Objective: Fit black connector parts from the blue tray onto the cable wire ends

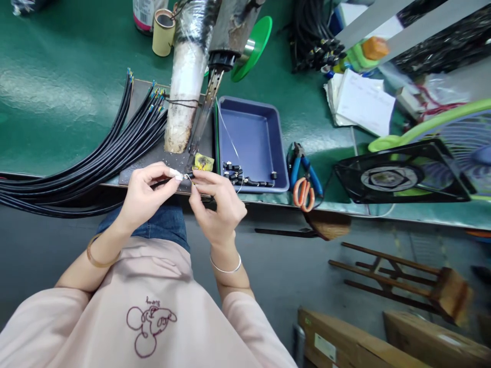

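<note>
At the bench's front edge, my left hand (151, 190) is closed in a pinch on the end of a black cable, mostly covered by its fingers. A small metal connector end (186, 176) shows just past the fingertips. My right hand (218, 204) pinches a thin solder wire (237, 153), which loops down over the tray and behind the hand; its tip is close to the connector. Just above both hands, a soldering iron (205, 115) points downward from a mount. A yellow sponge (203, 162) lies beside its tip.
Many black cables (111, 153) lie bundled on the left. A blue tray (251, 122) holds several black connectors (249, 181). Right of it are blue-handled pliers (305, 166), orange-handled scissors (304, 194) and a black fan (402, 174). A green spool (263, 43) stands behind the iron.
</note>
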Demonstrator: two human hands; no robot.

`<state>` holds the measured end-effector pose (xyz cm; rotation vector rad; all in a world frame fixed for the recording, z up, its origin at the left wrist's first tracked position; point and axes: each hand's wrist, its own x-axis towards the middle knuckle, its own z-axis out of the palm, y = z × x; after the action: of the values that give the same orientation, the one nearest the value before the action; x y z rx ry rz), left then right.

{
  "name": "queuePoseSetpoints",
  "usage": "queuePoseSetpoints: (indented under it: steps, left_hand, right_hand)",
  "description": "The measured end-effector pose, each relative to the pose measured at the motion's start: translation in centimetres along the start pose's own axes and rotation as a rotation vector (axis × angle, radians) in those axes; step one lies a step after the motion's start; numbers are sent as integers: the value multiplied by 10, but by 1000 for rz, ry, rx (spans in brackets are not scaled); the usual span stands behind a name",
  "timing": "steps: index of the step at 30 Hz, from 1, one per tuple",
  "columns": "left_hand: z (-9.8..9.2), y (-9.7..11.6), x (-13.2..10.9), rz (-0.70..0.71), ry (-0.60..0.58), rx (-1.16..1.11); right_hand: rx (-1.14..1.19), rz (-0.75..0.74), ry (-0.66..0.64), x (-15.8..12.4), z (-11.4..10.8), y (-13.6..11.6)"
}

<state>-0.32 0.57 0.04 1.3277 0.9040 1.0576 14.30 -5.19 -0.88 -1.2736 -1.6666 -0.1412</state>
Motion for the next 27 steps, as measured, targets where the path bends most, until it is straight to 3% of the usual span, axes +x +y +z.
queuePoseSetpoints:
  steps: [19, 27]
  left_hand:
    - [7, 6, 9, 3, 46, 86]
    - [4, 9, 10, -60, 19, 17]
  right_hand:
    - [49, 71, 12, 6, 5, 6]
    - [31, -3, -38, 5, 2, 6]
